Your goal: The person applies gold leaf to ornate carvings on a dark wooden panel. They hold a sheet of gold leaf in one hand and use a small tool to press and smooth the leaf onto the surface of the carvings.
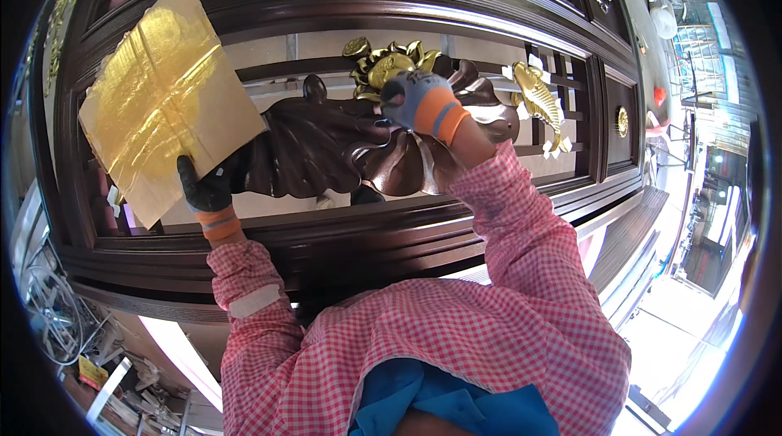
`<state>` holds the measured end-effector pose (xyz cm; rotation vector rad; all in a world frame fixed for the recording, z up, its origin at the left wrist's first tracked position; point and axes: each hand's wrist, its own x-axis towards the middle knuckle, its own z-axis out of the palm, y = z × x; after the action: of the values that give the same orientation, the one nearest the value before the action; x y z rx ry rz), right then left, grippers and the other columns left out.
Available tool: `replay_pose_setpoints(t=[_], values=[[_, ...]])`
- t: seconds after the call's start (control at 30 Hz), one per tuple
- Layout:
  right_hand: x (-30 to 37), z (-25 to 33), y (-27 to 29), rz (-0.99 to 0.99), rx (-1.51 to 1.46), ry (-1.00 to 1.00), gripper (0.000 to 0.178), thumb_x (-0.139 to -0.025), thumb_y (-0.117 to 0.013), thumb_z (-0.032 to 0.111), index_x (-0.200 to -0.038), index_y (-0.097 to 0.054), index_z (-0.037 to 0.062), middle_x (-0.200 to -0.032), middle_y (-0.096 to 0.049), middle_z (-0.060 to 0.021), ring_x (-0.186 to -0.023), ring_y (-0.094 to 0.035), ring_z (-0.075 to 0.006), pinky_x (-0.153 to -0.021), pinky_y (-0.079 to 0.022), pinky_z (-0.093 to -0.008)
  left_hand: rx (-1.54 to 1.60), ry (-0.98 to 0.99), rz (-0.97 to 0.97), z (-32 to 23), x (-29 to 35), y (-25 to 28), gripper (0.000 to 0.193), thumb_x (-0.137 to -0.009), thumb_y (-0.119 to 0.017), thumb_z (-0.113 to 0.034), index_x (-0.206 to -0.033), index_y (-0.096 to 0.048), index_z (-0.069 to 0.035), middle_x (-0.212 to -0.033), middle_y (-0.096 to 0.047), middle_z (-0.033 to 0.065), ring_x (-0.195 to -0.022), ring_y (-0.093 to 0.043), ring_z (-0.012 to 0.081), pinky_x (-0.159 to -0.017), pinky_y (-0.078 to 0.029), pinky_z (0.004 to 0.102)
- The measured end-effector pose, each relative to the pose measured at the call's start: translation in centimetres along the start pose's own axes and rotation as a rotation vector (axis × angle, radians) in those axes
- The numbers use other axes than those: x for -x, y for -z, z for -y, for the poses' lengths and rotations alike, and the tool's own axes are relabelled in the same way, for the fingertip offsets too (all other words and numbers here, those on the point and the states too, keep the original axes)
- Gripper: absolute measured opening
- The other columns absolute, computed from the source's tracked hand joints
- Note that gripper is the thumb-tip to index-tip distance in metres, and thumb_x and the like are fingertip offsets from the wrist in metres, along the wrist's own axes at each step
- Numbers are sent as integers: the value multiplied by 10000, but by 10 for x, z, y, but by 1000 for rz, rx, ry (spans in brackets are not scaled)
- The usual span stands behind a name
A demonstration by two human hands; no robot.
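My left hand (pixel 205 192), in a black glove with an orange cuff, grips the lower edge of a cardboard sheet (pixel 236 114). Gold paint covers much of that sheet. In a grey glove with an orange cuff, my right hand (pixel 419 100) is closed, its fingers curled beside a gold lotus flower (pixel 389 68). Whatever it may hold is hidden behind the fingers. The flower is part of a carving with dark brown, wavy lotus leaves (pixel 326 139). A small gold seed pod (pixel 356 47) stands at the flower's upper left.
The carving is set in a dark brown panel frame (pixel 342 232) with ridged mouldings and bars. To the right is a gold carved fish (pixel 538 98) with white paper pieces round it. A gold ornament (pixel 622 122) sits further right. Metal scrap (pixel 57 314) lies at lower left.
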<state>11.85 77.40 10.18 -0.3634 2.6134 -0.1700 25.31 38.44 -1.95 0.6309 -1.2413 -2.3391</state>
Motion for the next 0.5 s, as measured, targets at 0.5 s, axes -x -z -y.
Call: replay_pose_setpoints(t=[0.5], values=[[48,-30,42,-721,-362,-16,270,-812,-704,352,-974,-702,136,-965,-656,-116,-903,-646,-328,-785,-526,-419,167,42,-71,-13,7,-16,527,-942,-632,-242,-1372,-457,7,-1364,-533,159,-1243,-506,264,-1063,-404,428]])
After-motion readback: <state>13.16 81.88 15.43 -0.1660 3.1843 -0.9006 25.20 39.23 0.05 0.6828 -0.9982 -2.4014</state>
